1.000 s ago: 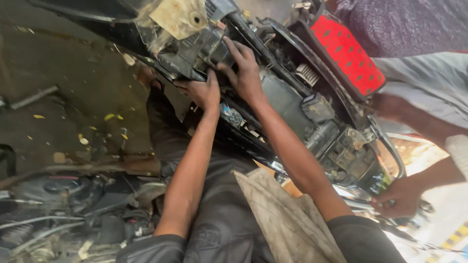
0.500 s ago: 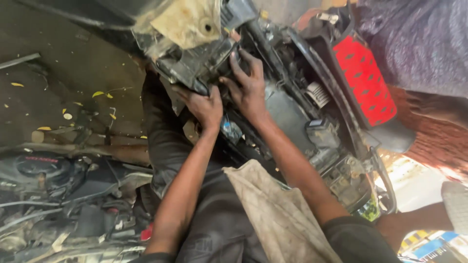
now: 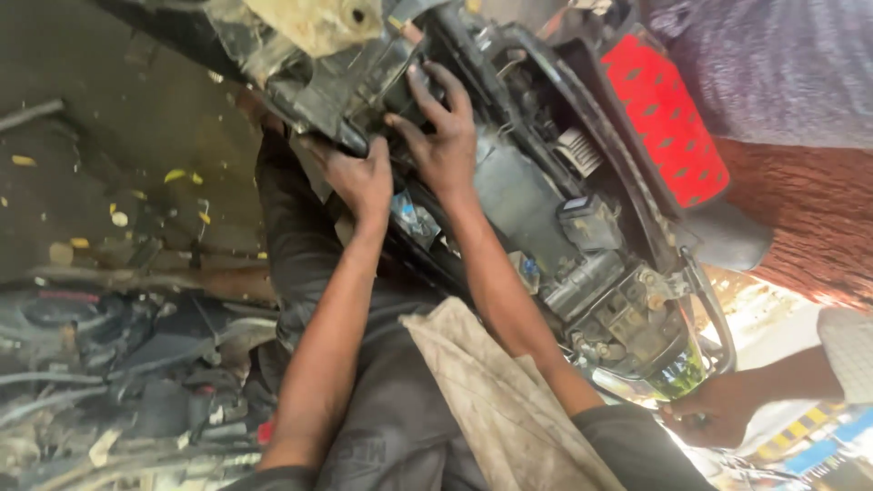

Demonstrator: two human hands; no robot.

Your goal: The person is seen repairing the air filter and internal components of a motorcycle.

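A stripped scooter frame (image 3: 582, 227) fills the upper middle, its black housing (image 3: 364, 82) and wiring exposed. My left hand (image 3: 362, 180) is closed around the lower edge of that black housing. Just right of it, my right hand (image 3: 443, 136) grips a black part deeper in the frame, fingers curled over its top. A dirty beige panel (image 3: 309, 23) sits above both hands. A grimy cloth (image 3: 496, 400) lies over my lap between my forearms.
A red perforated seat underside (image 3: 664, 118) stands at the upper right. Another person's hand (image 3: 714, 414) holds the rear grab rail (image 3: 705, 309) at the lower right. Black engine parts and hoses (image 3: 109, 364) lie on the dirty ground at the left.
Both hands stay on the same black parts with only small finger shifts. The view has moved closer, and the other person's hand shows again at the lower right.
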